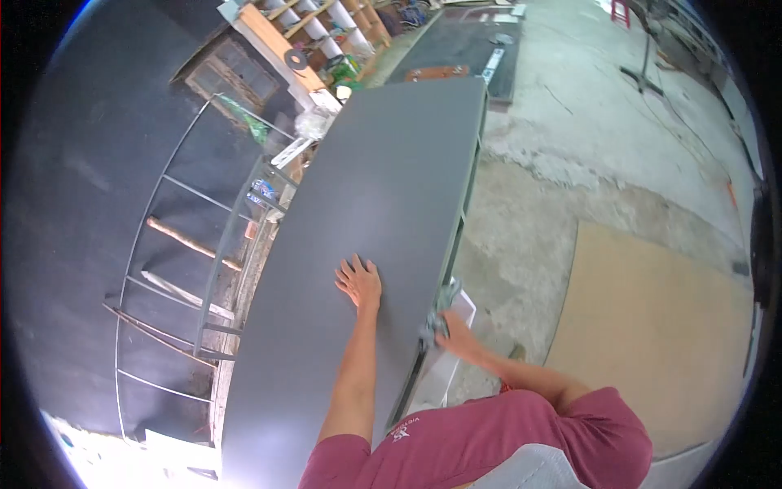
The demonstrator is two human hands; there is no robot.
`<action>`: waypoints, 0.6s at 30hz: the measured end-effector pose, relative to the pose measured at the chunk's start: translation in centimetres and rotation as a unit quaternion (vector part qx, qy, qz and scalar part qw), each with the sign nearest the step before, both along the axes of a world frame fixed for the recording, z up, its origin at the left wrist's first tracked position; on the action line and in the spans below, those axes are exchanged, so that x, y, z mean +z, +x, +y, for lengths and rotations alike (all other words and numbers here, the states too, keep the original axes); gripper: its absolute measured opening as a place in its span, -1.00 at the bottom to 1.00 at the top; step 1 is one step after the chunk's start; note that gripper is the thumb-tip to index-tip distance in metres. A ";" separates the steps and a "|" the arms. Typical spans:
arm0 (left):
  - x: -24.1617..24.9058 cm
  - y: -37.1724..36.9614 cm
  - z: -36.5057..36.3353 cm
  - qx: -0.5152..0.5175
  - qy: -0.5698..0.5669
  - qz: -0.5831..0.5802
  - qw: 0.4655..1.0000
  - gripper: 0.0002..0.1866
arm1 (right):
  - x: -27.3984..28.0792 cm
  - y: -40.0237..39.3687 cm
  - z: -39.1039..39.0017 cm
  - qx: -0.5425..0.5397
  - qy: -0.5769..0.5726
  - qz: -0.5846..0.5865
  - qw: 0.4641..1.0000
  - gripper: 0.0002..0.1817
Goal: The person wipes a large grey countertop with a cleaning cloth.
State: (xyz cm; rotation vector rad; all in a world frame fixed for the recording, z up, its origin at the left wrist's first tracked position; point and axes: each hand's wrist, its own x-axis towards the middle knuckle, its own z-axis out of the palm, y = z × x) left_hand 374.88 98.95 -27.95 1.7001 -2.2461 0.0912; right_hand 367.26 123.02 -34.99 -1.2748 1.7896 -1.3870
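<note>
A long dark grey panel [391, 155] stretches away from me at about waist height. My left hand [358, 283] lies flat on its top face, fingers spread. At the panel's right edge, my right hand [456, 336] grips a crumpled grey-green cloth [440, 311] and presses it against the side. The fingers of that hand are partly hidden by the cloth. Below the cloth, a white sheet-like object [458, 308] shows beside the panel.
A metal frame with rungs [183, 189] leans at the left, with wooden sticks [191, 240] by it. Wooden shelves [330, 28] stand at the back. Another dark panel [444, 45] lies beyond mine. A tan board [652, 334] rests on the concrete floor at right, below a dark stand [642, 80].
</note>
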 end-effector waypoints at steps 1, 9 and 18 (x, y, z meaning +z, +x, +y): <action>0.3 -0.4 -0.4 0.007 -0.003 0.005 1.000 -0.49 | -0.5 0.1 1.1 0.062 0.084 -0.030 0.994 -0.48; -0.3 -0.6 -0.9 0.015 -0.007 0.012 1.000 -0.50 | 5.1 -10.8 -6.7 -0.118 0.055 -0.232 0.964 -0.42; -0.8 -0.8 -0.8 0.008 -0.024 0.006 1.000 -0.51 | 4.3 -17.9 -11.5 -0.188 -0.090 -0.034 0.978 -0.54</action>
